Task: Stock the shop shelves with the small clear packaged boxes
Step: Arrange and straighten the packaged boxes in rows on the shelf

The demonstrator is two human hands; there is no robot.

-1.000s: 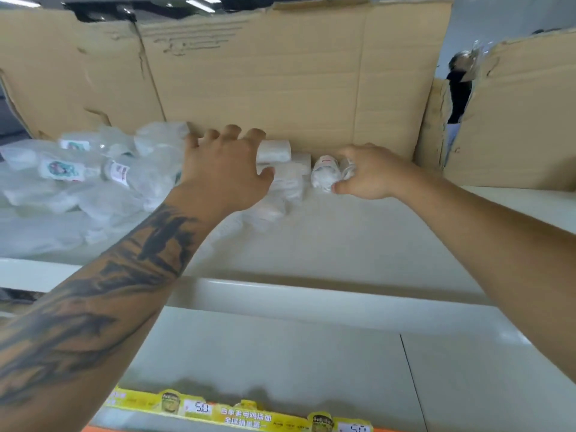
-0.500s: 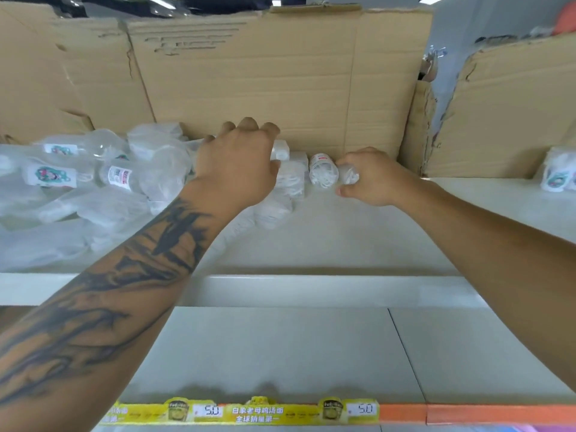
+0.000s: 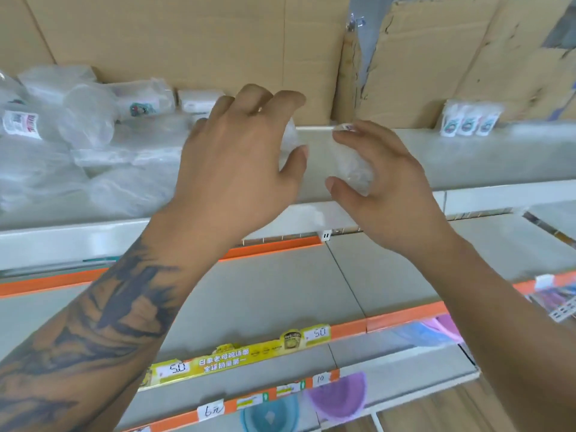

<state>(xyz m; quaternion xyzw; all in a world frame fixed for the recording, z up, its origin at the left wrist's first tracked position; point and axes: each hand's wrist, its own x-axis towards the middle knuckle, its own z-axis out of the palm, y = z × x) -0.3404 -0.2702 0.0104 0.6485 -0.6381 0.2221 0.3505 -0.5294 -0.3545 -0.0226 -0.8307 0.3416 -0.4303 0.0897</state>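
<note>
My right hand pinches a small clear packaged box between thumb and fingers, held in the air in front of the top shelf. My left hand, on a tattooed forearm, is just left of it with curled fingers. A bit of clear packaging shows between its fingers and thumb; the rest is hidden behind the hand. A loose pile of clear packaged goods lies on the shelf's left part, with a white box at the back.
Torn cardboard sheets back the top shelf. Three labelled packets stand at its far right. The bare grey shelf below has orange edging and a yellow price strip. Lower down sit a purple basin and a blue basin.
Both hands have drawn back from the rear of the top shelf toward me. The right hand brought its clear package along. The view has tilted down and shows the lower shelves.
</note>
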